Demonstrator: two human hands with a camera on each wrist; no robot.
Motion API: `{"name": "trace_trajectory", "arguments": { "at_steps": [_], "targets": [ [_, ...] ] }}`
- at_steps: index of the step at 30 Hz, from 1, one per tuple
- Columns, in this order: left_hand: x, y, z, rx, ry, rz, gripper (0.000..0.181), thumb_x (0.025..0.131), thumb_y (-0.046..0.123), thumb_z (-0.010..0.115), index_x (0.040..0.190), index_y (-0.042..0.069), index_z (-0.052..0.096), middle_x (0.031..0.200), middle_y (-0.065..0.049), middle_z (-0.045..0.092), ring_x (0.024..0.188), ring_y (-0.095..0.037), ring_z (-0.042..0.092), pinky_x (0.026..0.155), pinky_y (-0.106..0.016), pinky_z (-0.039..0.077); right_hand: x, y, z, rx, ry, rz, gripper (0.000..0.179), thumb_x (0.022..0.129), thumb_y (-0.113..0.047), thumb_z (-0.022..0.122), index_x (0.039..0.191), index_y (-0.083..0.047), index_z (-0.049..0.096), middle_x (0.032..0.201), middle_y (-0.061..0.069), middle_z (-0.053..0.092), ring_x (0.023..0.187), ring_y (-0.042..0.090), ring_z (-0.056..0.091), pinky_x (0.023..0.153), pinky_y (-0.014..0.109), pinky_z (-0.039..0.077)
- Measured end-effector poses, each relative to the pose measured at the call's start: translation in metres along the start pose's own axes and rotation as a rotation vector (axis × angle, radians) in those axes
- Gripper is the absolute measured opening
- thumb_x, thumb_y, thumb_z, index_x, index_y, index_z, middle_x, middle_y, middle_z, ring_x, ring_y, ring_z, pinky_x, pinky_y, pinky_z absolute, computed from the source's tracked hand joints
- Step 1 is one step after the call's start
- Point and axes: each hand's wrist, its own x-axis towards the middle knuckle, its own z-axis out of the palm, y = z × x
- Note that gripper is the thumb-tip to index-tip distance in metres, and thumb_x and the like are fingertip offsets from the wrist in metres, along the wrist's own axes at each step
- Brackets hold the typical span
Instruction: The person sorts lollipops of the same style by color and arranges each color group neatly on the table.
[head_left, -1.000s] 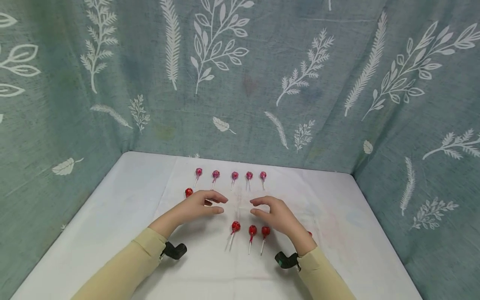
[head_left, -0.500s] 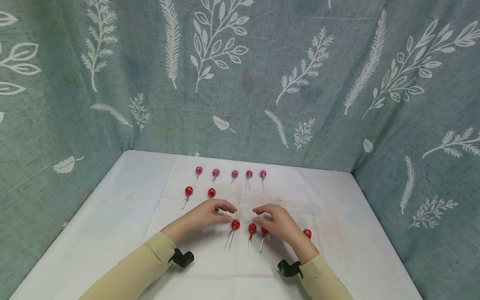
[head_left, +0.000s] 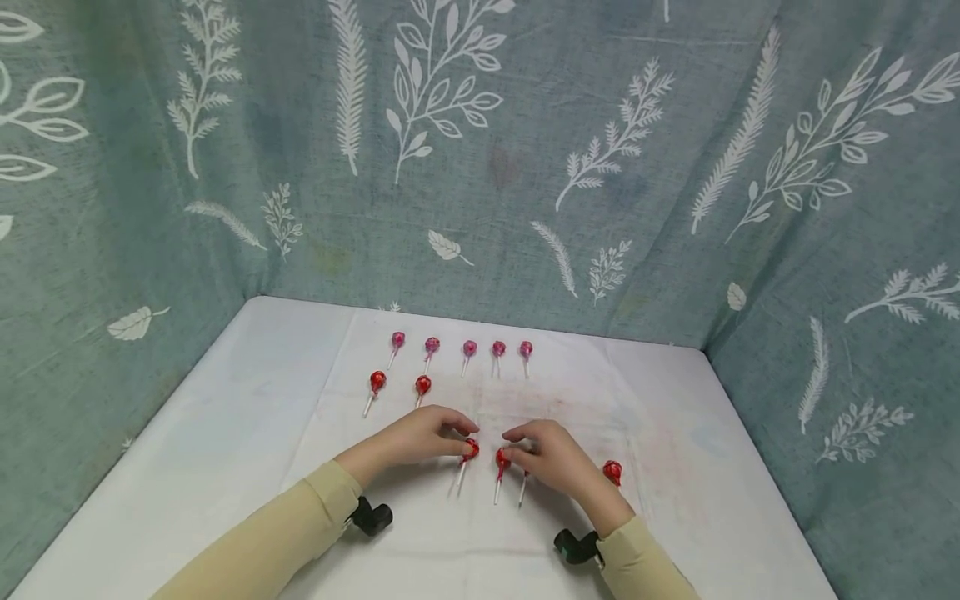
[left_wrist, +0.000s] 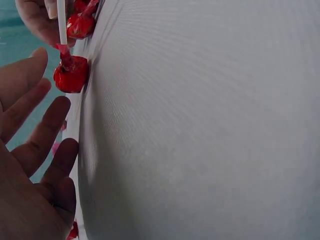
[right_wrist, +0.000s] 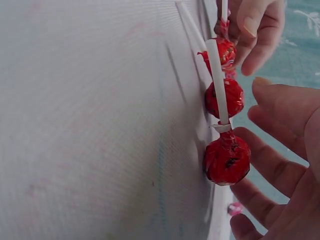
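Observation:
In the head view, my left hand [head_left: 418, 435] hovers over a red-wrapped lollipop [head_left: 470, 451], its thumb at the candy head. My right hand [head_left: 557, 457] is beside a second red lollipop [head_left: 502, 459], thumb tip close to it. That hand hides the head of a third red lollipop, whose white stick [head_left: 522, 490] shows below. From the left wrist, the left fingers look spread and slightly bent around a lollipop [left_wrist: 71, 75], not closed on it. The right wrist view has the right fingers loosely bent beside a lollipop [right_wrist: 227, 159], likewise not gripping.
Toward the back of the white table [head_left: 247, 400] lies a row of several pink lollipops [head_left: 469, 348]. Two red lollipops [head_left: 377, 381] form a row in front of them. Another red lollipop [head_left: 612, 472] lies right of the right forearm. Patterned green curtain [head_left: 480, 208] surrounds the table.
Both hands have come nearer the front red lollipops, the left moving right and toward me, the right toward me. The two red lollipops behind the left hand are now uncovered.

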Motion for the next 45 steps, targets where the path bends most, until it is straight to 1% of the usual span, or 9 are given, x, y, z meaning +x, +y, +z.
{"name": "trace_trajectory", "arguments": {
  "at_steps": [5, 10, 13, 18, 28, 35, 40, 42, 45],
  "targets": [
    [0.006, 0.002, 0.004, 0.068, -0.011, 0.013, 0.034, 0.088, 0.035, 0.076, 0.117, 0.019, 0.074, 0.108, 0.011, 0.069, 0.102, -0.009, 0.061, 0.091, -0.039, 0.048, 0.001, 0.003, 0.004, -0.054, -0.01, -0.028, 0.025, 0.092, -0.028, 0.073, 0.112, -0.012, 0.076, 0.107, -0.005, 0.07, 0.093, 0.009, 0.062, 0.077, 0.029, 0.053],
    [0.009, 0.001, 0.007, 0.142, -0.006, 0.02, 0.031, 0.085, 0.034, 0.079, 0.112, 0.019, 0.076, 0.103, 0.015, 0.069, 0.1, -0.009, 0.061, 0.091, -0.037, 0.048, 0.003, 0.004, 0.006, -0.104, -0.015, -0.076, 0.021, 0.092, -0.027, 0.073, 0.108, -0.014, 0.077, 0.099, -0.01, 0.07, 0.088, 0.006, 0.062, 0.077, 0.029, 0.053],
    [0.01, 0.0, 0.006, 0.172, -0.004, 0.017, 0.028, 0.084, 0.034, 0.08, 0.108, 0.021, 0.076, 0.101, 0.016, 0.068, 0.1, -0.009, 0.061, 0.09, -0.037, 0.048, 0.004, 0.002, 0.005, -0.114, -0.019, -0.082, 0.019, 0.091, -0.026, 0.074, 0.107, -0.016, 0.077, 0.095, -0.011, 0.069, 0.084, 0.004, 0.061, 0.075, 0.028, 0.052],
    [0.011, -0.001, 0.006, 0.197, -0.004, 0.026, 0.024, 0.084, 0.036, 0.08, 0.104, 0.025, 0.077, 0.1, 0.017, 0.068, 0.099, -0.007, 0.061, 0.089, -0.037, 0.049, 0.005, 0.002, 0.005, -0.12, -0.019, -0.067, 0.018, 0.091, -0.027, 0.075, 0.105, -0.018, 0.077, 0.092, -0.015, 0.068, 0.081, 0.002, 0.059, 0.073, 0.025, 0.051],
    [0.012, 0.0, 0.004, 0.189, -0.002, 0.034, 0.016, 0.085, 0.036, 0.079, 0.098, 0.027, 0.076, 0.091, 0.02, 0.067, 0.09, -0.005, 0.06, 0.084, -0.035, 0.049, 0.006, 0.004, 0.008, -0.13, -0.008, -0.06, 0.018, 0.09, -0.03, 0.075, 0.104, -0.019, 0.078, 0.091, -0.016, 0.067, 0.082, 0.003, 0.058, 0.074, 0.026, 0.051],
    [0.014, 0.003, -0.004, 0.172, 0.032, -0.016, 0.017, 0.085, 0.035, 0.079, 0.1, 0.028, 0.075, 0.094, 0.019, 0.067, 0.096, -0.011, 0.062, 0.084, -0.038, 0.049, 0.007, 0.005, 0.009, -0.121, -0.019, -0.042, 0.018, 0.09, -0.03, 0.075, 0.104, -0.019, 0.078, 0.09, -0.016, 0.067, 0.08, 0.002, 0.058, 0.073, 0.026, 0.051],
    [0.018, 0.005, -0.012, 0.175, 0.055, -0.051, 0.02, 0.084, 0.035, 0.08, 0.102, 0.029, 0.075, 0.096, 0.019, 0.066, 0.091, -0.008, 0.061, 0.081, -0.036, 0.05, 0.006, 0.004, 0.009, -0.104, -0.026, -0.032, 0.017, 0.09, -0.029, 0.075, 0.103, -0.018, 0.078, 0.089, -0.016, 0.067, 0.079, 0.002, 0.058, 0.073, 0.025, 0.051],
    [0.021, 0.005, -0.017, 0.183, 0.065, -0.05, 0.02, 0.084, 0.035, 0.08, 0.102, 0.029, 0.075, 0.095, 0.019, 0.067, 0.087, -0.008, 0.061, 0.078, -0.035, 0.049, 0.006, 0.005, 0.009, -0.101, -0.025, -0.03, 0.016, 0.09, -0.029, 0.075, 0.103, -0.018, 0.078, 0.088, -0.016, 0.066, 0.079, 0.002, 0.058, 0.072, 0.025, 0.051],
    [0.026, 0.005, -0.024, 0.201, 0.085, -0.05, 0.019, 0.084, 0.036, 0.079, 0.102, 0.03, 0.075, 0.095, 0.019, 0.067, 0.09, -0.008, 0.061, 0.08, -0.035, 0.049, 0.007, 0.006, 0.009, -0.105, -0.023, -0.029, 0.017, 0.09, -0.029, 0.075, 0.103, -0.019, 0.078, 0.088, -0.017, 0.066, 0.079, 0.001, 0.058, 0.072, 0.025, 0.051]
  ]
}}
